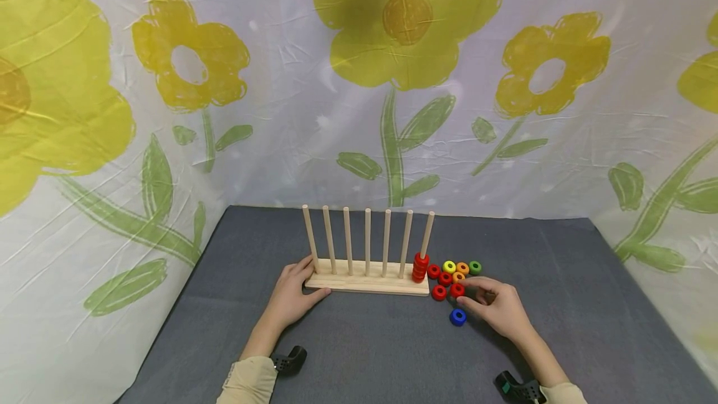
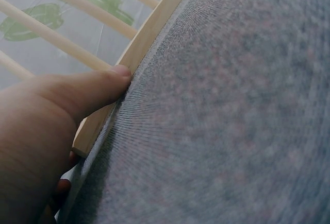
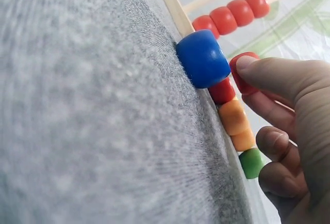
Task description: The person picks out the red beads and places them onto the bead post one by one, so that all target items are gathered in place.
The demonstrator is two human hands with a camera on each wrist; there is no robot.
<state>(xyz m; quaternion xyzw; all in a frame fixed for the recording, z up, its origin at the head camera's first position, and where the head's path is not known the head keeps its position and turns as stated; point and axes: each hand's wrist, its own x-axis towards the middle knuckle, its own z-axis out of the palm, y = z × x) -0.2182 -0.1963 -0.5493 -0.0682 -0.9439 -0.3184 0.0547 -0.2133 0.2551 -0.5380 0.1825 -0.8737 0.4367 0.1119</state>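
Observation:
A wooden peg rack point(image 1: 367, 284) has upright pegs in a row along its base; several red beads point(image 1: 419, 268) are stacked on the rightmost peg. My left hand point(image 1: 291, 293) holds the rack's left end, thumb against the front edge in the left wrist view and other fingers around the end, partly hidden. Between thumb and fingertip, my right hand point(image 1: 498, 305) pinches a red bead point(image 3: 244, 73), raised off the cloth in the right wrist view. A blue bead point(image 1: 457, 317) lies just in front of that hand.
Right of the rack lie loose red beads point(image 1: 439, 292), a yellow bead point(image 1: 449, 267), two orange beads point(image 1: 462, 268) and a green bead point(image 1: 475, 267). Dark grey cloth point(image 1: 370, 348) covers the table. A flower-printed sheet point(image 1: 291, 142) hangs behind.

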